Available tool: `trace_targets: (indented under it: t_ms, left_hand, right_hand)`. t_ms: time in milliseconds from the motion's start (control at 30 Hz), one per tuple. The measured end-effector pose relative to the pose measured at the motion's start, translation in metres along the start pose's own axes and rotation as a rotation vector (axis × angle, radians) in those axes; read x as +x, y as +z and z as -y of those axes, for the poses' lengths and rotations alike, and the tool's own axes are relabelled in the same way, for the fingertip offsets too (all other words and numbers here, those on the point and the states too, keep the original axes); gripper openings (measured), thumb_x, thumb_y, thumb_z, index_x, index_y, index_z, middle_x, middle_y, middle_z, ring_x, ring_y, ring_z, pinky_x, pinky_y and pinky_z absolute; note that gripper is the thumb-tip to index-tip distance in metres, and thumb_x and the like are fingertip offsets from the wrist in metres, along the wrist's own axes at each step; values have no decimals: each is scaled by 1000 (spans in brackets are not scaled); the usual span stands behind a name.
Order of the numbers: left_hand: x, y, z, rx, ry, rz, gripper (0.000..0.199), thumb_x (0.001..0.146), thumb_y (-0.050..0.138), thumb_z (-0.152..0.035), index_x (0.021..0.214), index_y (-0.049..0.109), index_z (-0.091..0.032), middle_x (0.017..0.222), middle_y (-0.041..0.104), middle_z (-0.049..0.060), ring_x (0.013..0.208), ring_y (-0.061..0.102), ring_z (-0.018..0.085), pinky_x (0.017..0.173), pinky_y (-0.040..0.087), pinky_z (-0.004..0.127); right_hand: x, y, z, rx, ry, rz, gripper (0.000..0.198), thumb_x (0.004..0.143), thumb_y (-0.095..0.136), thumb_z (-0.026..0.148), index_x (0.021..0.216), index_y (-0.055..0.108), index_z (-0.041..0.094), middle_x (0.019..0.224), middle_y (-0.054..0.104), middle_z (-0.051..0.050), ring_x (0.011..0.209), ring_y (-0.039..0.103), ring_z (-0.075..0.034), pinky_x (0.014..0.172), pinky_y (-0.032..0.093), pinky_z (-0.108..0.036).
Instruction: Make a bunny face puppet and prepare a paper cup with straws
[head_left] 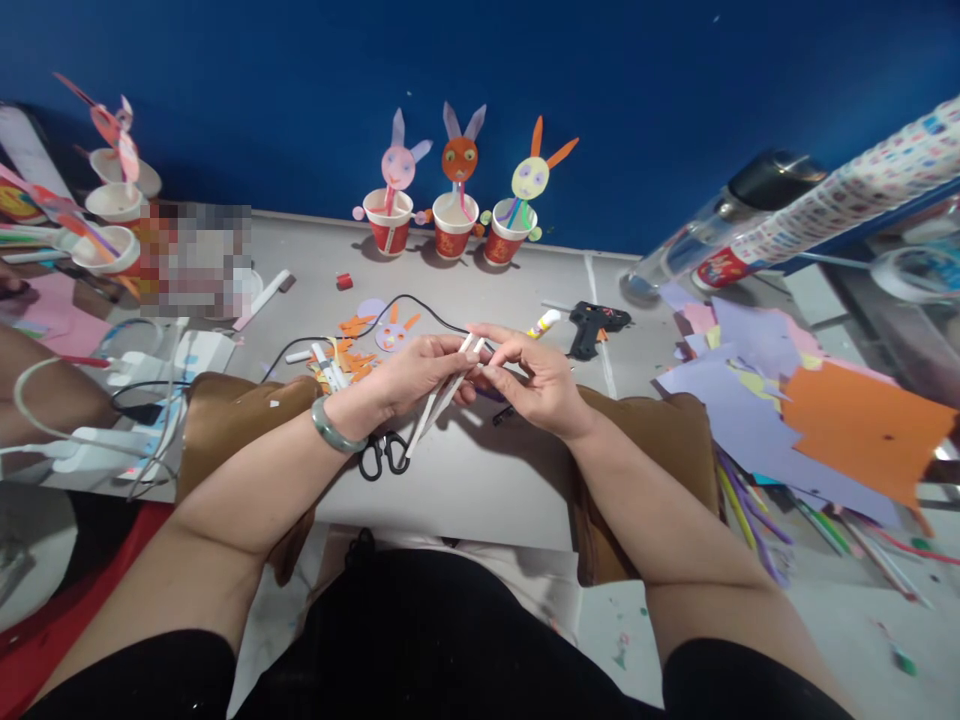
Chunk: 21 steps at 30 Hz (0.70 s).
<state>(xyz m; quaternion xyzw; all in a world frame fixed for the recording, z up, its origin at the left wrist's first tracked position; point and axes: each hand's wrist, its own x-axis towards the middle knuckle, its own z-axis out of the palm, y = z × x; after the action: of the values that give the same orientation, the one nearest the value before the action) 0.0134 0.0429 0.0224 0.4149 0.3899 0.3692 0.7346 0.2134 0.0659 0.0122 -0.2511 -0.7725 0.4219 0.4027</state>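
2 narrow white strips (424,422) lie between the person's hands in the head view, over the near part of the grey table (480,500); whether they are separate or 1 folded piece I cannot tell. Their long axis slants from the fingertips, at the upper right, down to the lower left, where the low end reaches just beside the handles of the black scissors (382,452). The left hand (416,378) is the nearer 1: its thumb and fingers are pinched together on the strips near their upper end, so most of the length trails below that grip. The right hand (544,385) comes in from the other side, its thumb and forefinger curled at the upper end; I cannot tell whether they are closed on a strip or only touching. So the strips run down and away from the right hand, with only the short upper part within its fingertips. Beyond the hands, a paper rabbit face (392,337) lies flat to the left, a black glue gun (592,325) to the right, and 3 red paper cups (450,243) stand along the blue wall (300,100)
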Motion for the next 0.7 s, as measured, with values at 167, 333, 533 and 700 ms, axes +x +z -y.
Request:
trace_targets:
  t_ms: [167, 333, 533, 700]
  left_hand:
    - [-2, 3, -2, -35, 20, 6, 16, 97, 61, -23, 89, 68, -12, 65, 58, -3, 47, 51, 3, 48, 40, 15]
    - [-6, 12, -11, -69, -108, -74, 23, 103, 46, -19, 90, 65, -13, 60, 39, -8, 41, 28, 0, 40, 18, 14]
    - [-9, 19, -17, -75, -112, -143, 23, 103, 44, -20, 86, 60, -15, 61, 39, -7, 40, 26, 1, 40, 16, 15]
    - [-7, 19, -15, -47, -71, -153, 25, 105, 42, -20, 88, 60, -15, 61, 45, -6, 40, 30, 1, 42, 19, 15]
  right_hand:
    - [-1, 2, 0, 70, 69, 1, 21, 95, 67, 41, 84, 62, 24, 143, 66, -9, 126, 67, -26, 109, 57, -50]
    - [0, 4, 1, 99, 78, 17, 22, 95, 68, 41, 84, 62, 23, 146, 64, -10, 125, 68, -24, 111, 56, -50]
    - [1, 4, 2, 142, 69, 14, 23, 94, 70, 43, 83, 61, 23, 146, 65, -9, 133, 63, -26, 113, 54, -51]
    - [1, 4, 4, 104, 57, 8, 22, 95, 68, 41, 84, 61, 23, 147, 64, -9, 131, 65, -26, 112, 54, -51]
